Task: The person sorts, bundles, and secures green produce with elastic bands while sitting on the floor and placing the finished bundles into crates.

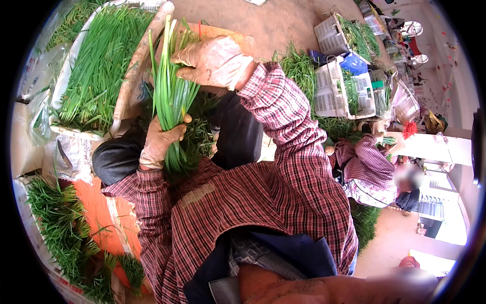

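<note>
My left hand, in a thin pale glove, is closed round the lower part of a bunch of long green chives. The bunch stands roughly upright in front of my lap, its pale stalk ends at the top. Beside the upper part, my right hand, gloved too, reaches in from the right. Its fingers are parted, with a gap between them, and their tips meet the edge of the bunch. Below my left hand, loose leaves spread over my lap.
At the left, a white crate is filled with cut chives. More greens lie near an orange sheet. A board is beyond my right hand. White crates stand at the right, near a co-worker in a checked sleeve.
</note>
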Action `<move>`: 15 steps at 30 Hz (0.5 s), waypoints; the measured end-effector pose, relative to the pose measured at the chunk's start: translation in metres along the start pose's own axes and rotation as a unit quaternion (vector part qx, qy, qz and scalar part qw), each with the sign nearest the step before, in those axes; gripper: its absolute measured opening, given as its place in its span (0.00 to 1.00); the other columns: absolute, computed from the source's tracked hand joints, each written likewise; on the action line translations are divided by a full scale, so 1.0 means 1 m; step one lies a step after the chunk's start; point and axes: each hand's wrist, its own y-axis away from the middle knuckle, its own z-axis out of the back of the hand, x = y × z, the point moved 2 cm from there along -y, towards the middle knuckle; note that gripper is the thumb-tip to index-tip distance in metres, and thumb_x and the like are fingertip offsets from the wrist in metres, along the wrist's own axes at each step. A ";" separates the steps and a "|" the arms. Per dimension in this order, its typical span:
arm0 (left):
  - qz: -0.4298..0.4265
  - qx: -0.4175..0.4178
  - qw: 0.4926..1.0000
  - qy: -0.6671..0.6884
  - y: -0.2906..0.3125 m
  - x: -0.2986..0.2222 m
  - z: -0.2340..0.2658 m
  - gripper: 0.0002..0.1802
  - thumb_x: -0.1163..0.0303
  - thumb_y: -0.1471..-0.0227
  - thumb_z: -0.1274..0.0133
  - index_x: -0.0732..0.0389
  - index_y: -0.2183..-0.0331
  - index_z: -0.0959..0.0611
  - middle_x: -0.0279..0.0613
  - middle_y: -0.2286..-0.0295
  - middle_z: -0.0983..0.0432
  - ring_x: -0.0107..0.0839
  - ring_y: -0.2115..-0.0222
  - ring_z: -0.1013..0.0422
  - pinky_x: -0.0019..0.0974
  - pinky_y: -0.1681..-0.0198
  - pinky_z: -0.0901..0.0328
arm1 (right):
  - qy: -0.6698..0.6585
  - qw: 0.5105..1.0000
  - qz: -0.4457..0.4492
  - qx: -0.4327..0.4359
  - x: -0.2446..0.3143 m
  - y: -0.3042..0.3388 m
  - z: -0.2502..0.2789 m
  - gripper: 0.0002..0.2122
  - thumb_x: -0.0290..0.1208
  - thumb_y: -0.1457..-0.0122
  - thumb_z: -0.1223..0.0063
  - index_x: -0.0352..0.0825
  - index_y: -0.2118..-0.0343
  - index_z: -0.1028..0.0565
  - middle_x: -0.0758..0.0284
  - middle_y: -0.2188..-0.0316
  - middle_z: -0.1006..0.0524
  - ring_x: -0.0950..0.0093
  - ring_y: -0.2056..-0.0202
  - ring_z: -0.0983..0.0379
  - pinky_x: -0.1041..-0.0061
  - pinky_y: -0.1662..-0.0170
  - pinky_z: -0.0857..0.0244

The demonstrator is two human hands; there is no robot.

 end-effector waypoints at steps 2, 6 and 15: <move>0.008 0.021 1.000 -0.004 -0.001 -0.001 0.001 0.14 0.80 0.54 0.47 0.63 0.61 0.21 0.34 0.68 0.22 0.19 0.77 0.34 0.24 0.74 0.38 | 0.064 0.997 0.037 -0.011 -0.004 -0.002 0.000 0.14 0.41 0.46 0.49 0.39 0.59 0.25 0.62 0.65 0.23 0.63 0.62 0.26 0.67 0.60 0.32; 0.011 0.034 0.999 -0.005 0.002 -0.001 0.001 0.16 0.81 0.54 0.48 0.63 0.60 0.22 0.35 0.67 0.22 0.20 0.77 0.34 0.24 0.74 0.37 | 0.167 0.980 0.085 -0.070 -0.019 -0.010 -0.017 0.09 0.38 0.47 0.48 0.40 0.68 0.26 0.66 0.73 0.25 0.65 0.69 0.26 0.69 0.67 0.32; -0.002 0.023 0.999 0.029 0.008 0.002 0.009 0.16 0.81 0.55 0.48 0.64 0.61 0.22 0.36 0.68 0.23 0.20 0.78 0.34 0.24 0.75 0.38 | 0.159 0.972 0.053 -0.163 -0.038 -0.023 0.010 0.09 0.37 0.49 0.49 0.40 0.67 0.25 0.64 0.73 0.24 0.63 0.72 0.26 0.66 0.71 0.31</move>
